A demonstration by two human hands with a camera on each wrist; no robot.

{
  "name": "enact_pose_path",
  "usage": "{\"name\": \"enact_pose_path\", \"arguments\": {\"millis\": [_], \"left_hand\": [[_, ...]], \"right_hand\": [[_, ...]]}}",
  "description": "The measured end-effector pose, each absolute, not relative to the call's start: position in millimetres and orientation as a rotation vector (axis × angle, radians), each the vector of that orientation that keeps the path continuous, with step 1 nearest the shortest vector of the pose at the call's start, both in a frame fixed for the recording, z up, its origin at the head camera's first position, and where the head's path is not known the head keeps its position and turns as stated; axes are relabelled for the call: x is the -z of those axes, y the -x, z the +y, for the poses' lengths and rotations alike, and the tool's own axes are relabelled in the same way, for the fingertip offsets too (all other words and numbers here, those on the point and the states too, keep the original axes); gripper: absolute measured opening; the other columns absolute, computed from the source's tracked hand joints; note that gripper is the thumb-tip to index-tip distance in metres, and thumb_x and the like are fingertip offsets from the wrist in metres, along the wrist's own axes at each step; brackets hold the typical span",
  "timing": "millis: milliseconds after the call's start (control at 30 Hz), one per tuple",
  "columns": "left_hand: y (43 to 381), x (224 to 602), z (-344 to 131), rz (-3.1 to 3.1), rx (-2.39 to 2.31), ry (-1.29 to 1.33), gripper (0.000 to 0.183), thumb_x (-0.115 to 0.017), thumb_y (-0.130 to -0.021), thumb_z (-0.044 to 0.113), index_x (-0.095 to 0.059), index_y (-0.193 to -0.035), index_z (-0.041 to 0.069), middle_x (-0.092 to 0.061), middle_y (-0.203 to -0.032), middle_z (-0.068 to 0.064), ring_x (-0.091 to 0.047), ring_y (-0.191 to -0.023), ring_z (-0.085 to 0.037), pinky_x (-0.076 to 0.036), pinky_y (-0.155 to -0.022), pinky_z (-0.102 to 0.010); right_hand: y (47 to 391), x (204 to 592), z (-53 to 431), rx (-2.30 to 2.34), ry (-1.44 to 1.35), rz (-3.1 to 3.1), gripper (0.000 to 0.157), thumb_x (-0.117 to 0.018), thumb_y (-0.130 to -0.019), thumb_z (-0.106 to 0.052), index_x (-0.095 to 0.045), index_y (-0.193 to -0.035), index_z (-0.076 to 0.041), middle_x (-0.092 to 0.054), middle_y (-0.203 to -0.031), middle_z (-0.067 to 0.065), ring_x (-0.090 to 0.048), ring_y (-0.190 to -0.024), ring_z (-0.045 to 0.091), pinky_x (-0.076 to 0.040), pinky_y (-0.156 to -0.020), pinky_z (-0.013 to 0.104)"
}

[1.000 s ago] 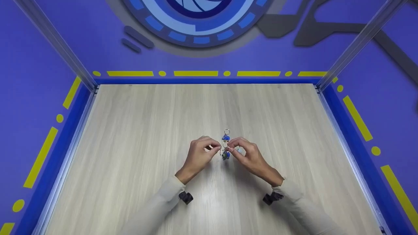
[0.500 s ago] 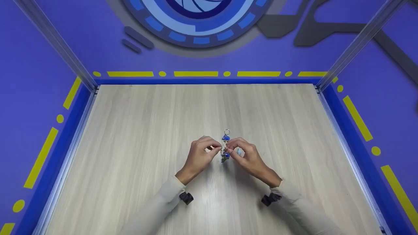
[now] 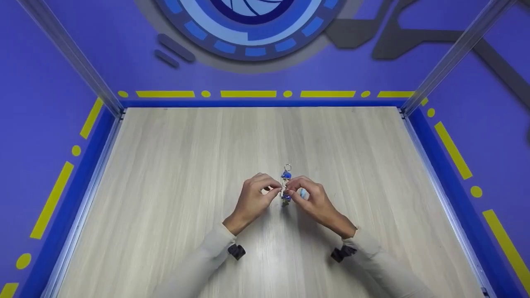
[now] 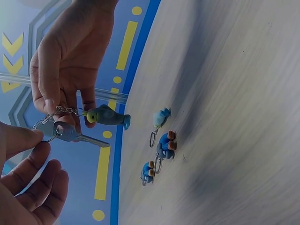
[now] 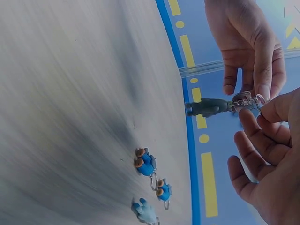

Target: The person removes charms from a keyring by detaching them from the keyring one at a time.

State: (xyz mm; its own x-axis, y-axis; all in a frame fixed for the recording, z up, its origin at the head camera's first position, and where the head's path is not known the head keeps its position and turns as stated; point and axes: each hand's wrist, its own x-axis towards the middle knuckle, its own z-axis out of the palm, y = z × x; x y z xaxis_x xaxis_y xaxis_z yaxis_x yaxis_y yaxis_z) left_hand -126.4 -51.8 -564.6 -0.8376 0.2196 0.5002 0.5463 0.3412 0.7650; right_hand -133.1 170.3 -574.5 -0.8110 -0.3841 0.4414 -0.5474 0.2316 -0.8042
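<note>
Close over the table, my left hand [image 3: 253, 203] and right hand [image 3: 312, 198] meet at one metal key ring [image 4: 48, 138]. The left thumb and forefinger pinch its edge, and the fingers of the right hand grip it from the other side, by the chain. From the ring hang a silver key [image 4: 89, 140] and a short chain [image 4: 68, 109] with a greenish-grey figurine [image 4: 107, 116]. In the right wrist view the same figurine [image 5: 211, 107] hangs below the fingertips, and the fingers partly hide the key.
Several figurine keychains lie on the wooden table [image 3: 186, 145]: a blue one [image 3: 286, 175] with its ring farther off, another blue one [image 4: 166, 144], and a pale blue one [image 3: 303, 193] by the right hand. Blue panels [image 3: 265, 78] wall the back and sides.
The right hand has shifted slightly left towards the left hand. The hanging key and figurine have turned between the fingers, while the left hand has stayed nearly still.
</note>
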Motion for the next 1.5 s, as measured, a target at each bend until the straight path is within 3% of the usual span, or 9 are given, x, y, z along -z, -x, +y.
{"name": "enact_pose_path", "arguments": {"millis": [267, 533, 667, 933, 1167, 1367, 1500], "left_hand": [[127, 566, -53, -2.277, 1.476, 0.685, 0.011, -0.085, -0.093, -0.002, -0.083, -0.091, 0.008, -0.078, -0.088, 0.003, -0.072, -0.085, -0.014, -0.063, -0.073, -0.045], [128, 566, -53, -2.259, 1.486, 0.683, 0.013, -0.086, -0.09, -0.004, -0.082, -0.089, 0.008, -0.078, -0.087, 0.002, -0.072, -0.084, -0.015, -0.063, -0.073, -0.045], [128, 565, -53, -2.271, 1.464, 0.687, 0.013, -0.086, -0.091, -0.003, -0.083, -0.09, 0.009, -0.078, -0.087, 0.002, -0.072, -0.084, -0.015, -0.061, -0.075, -0.037], [128, 565, -58, -2.272, 1.473, 0.658, 0.01, -0.086, -0.093, -0.002, -0.083, -0.092, 0.008, -0.079, -0.089, 0.002, -0.072, -0.085, -0.015, -0.063, -0.075, -0.044], [125, 568, -68, -2.306, 1.486, 0.618, 0.009, -0.086, -0.094, 0.001, -0.084, -0.094, 0.01, -0.078, -0.09, 0.005, -0.072, -0.087, -0.012, -0.063, -0.076, -0.04], [121, 571, -73, -2.337, 1.506, 0.592, 0.007, -0.084, -0.096, 0.0, -0.084, -0.095, 0.008, -0.077, -0.09, 0.004, -0.071, -0.087, -0.012, -0.064, -0.077, -0.046], [118, 573, -74, -2.358, 1.512, 0.571, 0.009, -0.084, -0.095, 0.0, -0.084, -0.095, 0.009, -0.077, -0.09, 0.005, -0.071, -0.087, -0.011, -0.064, -0.077, -0.044]], "right_hand": [[131, 574, 171, -1.691, -0.85, -2.375, 0.019, -0.074, -0.099, 0.008, -0.068, -0.092, -0.007, -0.079, -0.107, 0.009, -0.074, -0.109, 0.034, -0.053, -0.103, 0.028], [132, 576, 171, -1.765, -0.905, -2.333, 0.01, -0.066, -0.102, 0.014, -0.068, -0.096, 0.006, -0.076, -0.105, 0.024, -0.072, -0.106, 0.042, -0.051, -0.103, 0.024], [133, 576, 171, -1.751, -0.913, -2.334, 0.014, -0.068, -0.102, 0.011, -0.071, -0.096, 0.0, -0.078, -0.106, 0.017, -0.073, -0.107, 0.037, -0.052, -0.102, 0.025], [137, 577, 177, -1.691, -0.957, -2.342, 0.012, -0.07, -0.106, 0.001, -0.074, -0.1, -0.009, -0.078, -0.109, 0.006, -0.074, -0.107, 0.029, -0.054, -0.1, 0.028], [143, 582, 198, -1.54, -0.872, -2.402, 0.012, -0.076, -0.101, 0.004, -0.076, -0.103, -0.008, -0.079, -0.108, 0.003, -0.074, -0.107, 0.028, -0.053, -0.101, 0.023], [150, 589, 218, -1.43, -0.813, -2.463, 0.009, -0.077, -0.101, 0.001, -0.078, -0.108, -0.005, -0.08, -0.108, 0.003, -0.075, -0.103, 0.028, -0.057, -0.095, 0.03], [159, 593, 228, -1.408, -0.761, -2.479, 0.008, -0.077, -0.101, 0.001, -0.078, -0.106, -0.005, -0.08, -0.106, 0.004, -0.075, -0.1, 0.028, -0.057, -0.095, 0.028]]}}
